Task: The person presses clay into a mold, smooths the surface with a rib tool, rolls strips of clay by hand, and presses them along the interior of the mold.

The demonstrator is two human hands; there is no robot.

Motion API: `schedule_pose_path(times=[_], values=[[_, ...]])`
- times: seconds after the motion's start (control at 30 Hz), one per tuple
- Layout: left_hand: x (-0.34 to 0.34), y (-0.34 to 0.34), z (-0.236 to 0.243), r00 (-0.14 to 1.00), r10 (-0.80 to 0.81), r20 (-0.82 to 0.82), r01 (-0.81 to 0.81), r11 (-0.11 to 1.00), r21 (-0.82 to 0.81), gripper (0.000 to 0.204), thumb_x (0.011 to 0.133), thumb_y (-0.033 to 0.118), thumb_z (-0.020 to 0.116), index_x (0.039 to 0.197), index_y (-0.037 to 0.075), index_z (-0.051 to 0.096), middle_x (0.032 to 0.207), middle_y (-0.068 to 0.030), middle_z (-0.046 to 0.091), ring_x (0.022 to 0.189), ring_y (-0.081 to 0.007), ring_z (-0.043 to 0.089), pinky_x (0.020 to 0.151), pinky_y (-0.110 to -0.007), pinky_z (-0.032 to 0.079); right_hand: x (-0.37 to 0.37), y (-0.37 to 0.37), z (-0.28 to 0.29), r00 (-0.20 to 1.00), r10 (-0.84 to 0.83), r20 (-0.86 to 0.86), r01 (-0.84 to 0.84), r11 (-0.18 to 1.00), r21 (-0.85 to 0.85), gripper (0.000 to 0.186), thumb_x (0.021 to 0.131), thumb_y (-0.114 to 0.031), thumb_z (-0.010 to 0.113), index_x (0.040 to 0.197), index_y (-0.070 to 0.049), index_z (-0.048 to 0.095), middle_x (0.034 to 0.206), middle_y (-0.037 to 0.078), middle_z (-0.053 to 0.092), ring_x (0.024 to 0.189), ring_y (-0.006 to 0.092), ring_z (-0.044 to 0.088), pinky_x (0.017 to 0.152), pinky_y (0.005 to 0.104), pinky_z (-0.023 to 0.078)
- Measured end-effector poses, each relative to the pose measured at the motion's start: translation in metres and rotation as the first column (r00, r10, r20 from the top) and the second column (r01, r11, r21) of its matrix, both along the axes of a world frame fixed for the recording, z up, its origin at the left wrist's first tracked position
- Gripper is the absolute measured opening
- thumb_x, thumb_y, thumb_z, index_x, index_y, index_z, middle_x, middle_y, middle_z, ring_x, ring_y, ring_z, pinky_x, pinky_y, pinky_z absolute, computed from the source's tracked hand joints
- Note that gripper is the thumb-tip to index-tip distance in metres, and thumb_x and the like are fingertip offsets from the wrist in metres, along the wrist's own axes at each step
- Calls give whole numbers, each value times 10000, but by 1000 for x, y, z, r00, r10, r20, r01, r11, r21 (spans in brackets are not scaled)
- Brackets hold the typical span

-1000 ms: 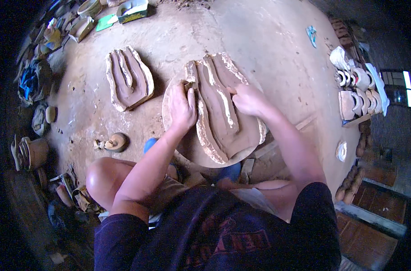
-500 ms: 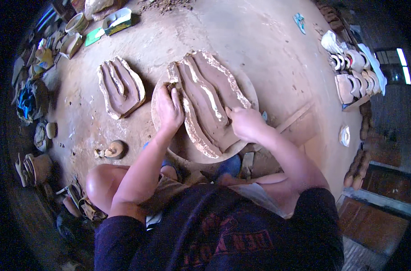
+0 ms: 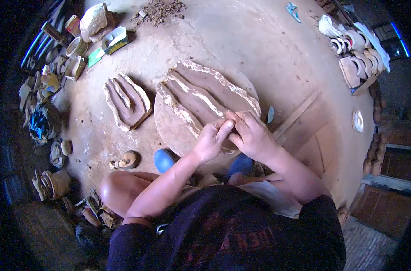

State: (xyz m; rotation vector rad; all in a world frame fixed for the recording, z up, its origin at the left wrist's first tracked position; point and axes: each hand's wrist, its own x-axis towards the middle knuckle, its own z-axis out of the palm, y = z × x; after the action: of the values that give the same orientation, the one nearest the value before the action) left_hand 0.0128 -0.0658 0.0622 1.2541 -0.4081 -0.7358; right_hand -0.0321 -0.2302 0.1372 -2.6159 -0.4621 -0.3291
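My left hand (image 3: 213,141) and my right hand (image 3: 251,134) meet over the near end of a large plaster mold (image 3: 248,96) with rough whitish edges. Brown clay (image 3: 210,86) lines its long hollows, and a pale ridge runs between them. Both hands are closed, with thumbs and fingertips pinched together; whatever is between them is hidden or too small to name. Beneath the mold is a round board (image 3: 167,124). A smaller mold of like shape (image 3: 129,101), also lined with brown clay, lies on the floor to the left.
My blue shoes (image 3: 164,160) stand at the board's near edge. Left are a round wooden piece (image 3: 131,159), pots (image 3: 56,183) and a box (image 3: 114,40). Clay crumbs (image 3: 160,11) lie far off. Curved mold pieces (image 3: 359,67) stack at right, beyond a wooden strip (image 3: 298,115).
My left hand has left the mold's left rim and come right and nearer to join my right hand. My view has shifted, so the scene sits differently.
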Motion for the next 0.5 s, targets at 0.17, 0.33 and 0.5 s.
schedule_pose_path(times=[0.17,0.33,0.5], values=[[-3,-1,-17,982,-68,178,-8,918,396,652,1100,543,372,1143,-31,677,985,-212,715,865,-397,636,864,-431,526,-10,-16,-25,994,39,-105,-39,999,-6,439,837,-135,766,1231,12,642,1038,178,646,994,365,641,871,434,540],[7,5,5,999,25,-30,-22,995,93,631,1103,505,411,1008,-38,718,836,-178,710,833,-238,658,807,-420,523,-9,2,0,963,-62,-263,130,960,248,327,878,-165,737,1123,25,637,965,194,632,907,390,641,794,464,544],[20,21,18,964,-247,-102,266,856,443,677,1103,546,364,1055,-33,711,880,-147,703,887,-183,631,816,-386,520,0,-7,-3,971,93,-220,-103,994,-34,257,901,-213,732,1035,-10,650,912,139,622,875,350,649,744,455,549]])
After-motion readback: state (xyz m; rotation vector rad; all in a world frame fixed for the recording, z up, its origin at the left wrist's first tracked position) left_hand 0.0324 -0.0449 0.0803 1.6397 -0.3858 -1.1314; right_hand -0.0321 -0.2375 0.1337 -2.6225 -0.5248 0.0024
